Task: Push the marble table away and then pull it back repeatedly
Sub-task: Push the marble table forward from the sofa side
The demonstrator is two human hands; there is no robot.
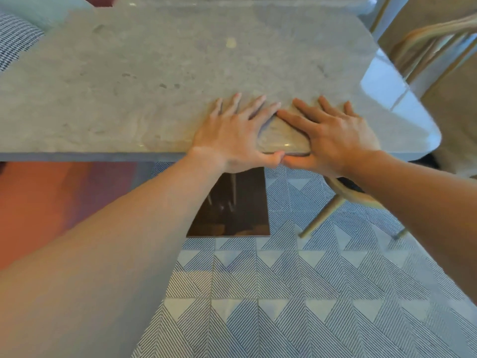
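Head view: the grey, polished marble counter with rounded corners [154, 73] is seen stretching away from the person, its near edge crossing the middle of the picture above a floor of striped grey-and-white geometric tiles [284, 293]. Both hands are laid on that near edge, just beside each other. The left hand [232, 133] is spread flat on the slab with its thumb hooked under the rim; the right hand [335, 135] is placed the same way, and the two thumb tips are touching below the edge. So the rim is pinched by each hand, not merely pressed.

Several risks are judged from this. The grip is set right of the slab's middle, so a push may be turned into a twist, and the far right corner could be swung into the pale wooden spindle-back chair [438, 47] standing close by. The thumbs could be squeezed under the rim on a pull. The polished surface may let the palms slide. The dark glossy base panel [232, 208] beneath could scrape the tiles.
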